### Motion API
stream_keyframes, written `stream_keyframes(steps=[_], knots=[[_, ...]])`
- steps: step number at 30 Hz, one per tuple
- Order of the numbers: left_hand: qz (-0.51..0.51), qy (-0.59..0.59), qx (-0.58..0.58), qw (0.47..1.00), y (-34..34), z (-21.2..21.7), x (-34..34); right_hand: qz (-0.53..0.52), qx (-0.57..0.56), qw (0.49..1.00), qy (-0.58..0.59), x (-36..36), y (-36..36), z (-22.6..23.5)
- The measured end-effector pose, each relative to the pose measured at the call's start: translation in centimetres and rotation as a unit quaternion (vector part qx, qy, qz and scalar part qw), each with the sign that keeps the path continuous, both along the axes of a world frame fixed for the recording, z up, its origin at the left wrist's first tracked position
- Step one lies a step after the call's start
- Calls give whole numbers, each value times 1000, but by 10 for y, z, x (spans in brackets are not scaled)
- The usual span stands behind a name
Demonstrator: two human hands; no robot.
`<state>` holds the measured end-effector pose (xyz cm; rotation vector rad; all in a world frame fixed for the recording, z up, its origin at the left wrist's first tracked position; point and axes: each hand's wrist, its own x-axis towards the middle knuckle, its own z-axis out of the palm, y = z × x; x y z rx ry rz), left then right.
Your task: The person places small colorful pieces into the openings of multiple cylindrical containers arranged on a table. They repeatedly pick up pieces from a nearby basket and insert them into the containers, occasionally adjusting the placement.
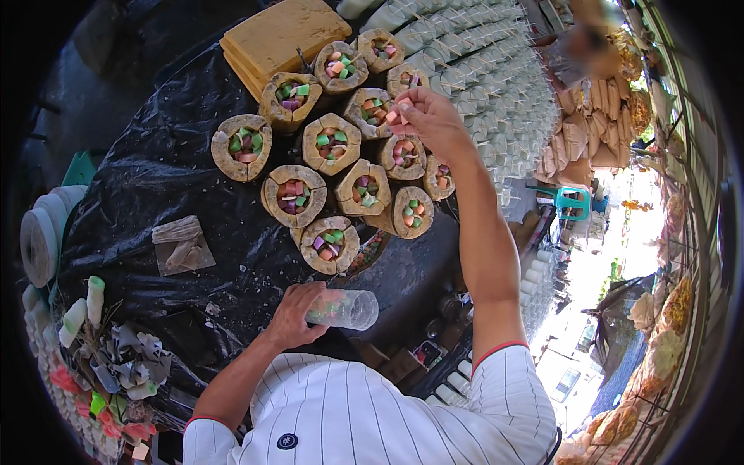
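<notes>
My left hand (297,318) is closed round a clear plastic cup (363,311), tipped on its side near my body, with coloured pieces showing through its wall. My right hand (435,128) reaches over the far right of a group of tan, rough-walled moulds (308,203). Pinched between its thumb and fingers are pink cubes (393,117). Each mould is a thick, segmented ring, and green, purple, orange and pink chunks (332,143) lie inside. Several moulds stand close together. The right hand partly covers the ones beneath it.
Black plastic sheeting (139,232) covers the table. Thick yellow slabs (287,39) are stacked at the back. Many pale candles with wicks (488,93) fill the far right. A small clear bag (182,244) lies at left, and a teal stool (572,201) stands beyond the right arm.
</notes>
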<state>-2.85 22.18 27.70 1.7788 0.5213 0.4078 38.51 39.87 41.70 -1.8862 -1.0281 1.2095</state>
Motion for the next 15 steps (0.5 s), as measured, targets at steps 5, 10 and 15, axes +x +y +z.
stream_keyframes(steps=[5,10,15], knots=[[-1,-2,3,1000,0,-3,0,8,13,999,-29,2,0,-2],[-5,-4,9,1000,-1,-6,-1,-2,9,998,-62,1,-3,-6],[-1,-14,16,1000,-1,-7,-3,-12,-1,998,-61,-3,-6,-4]])
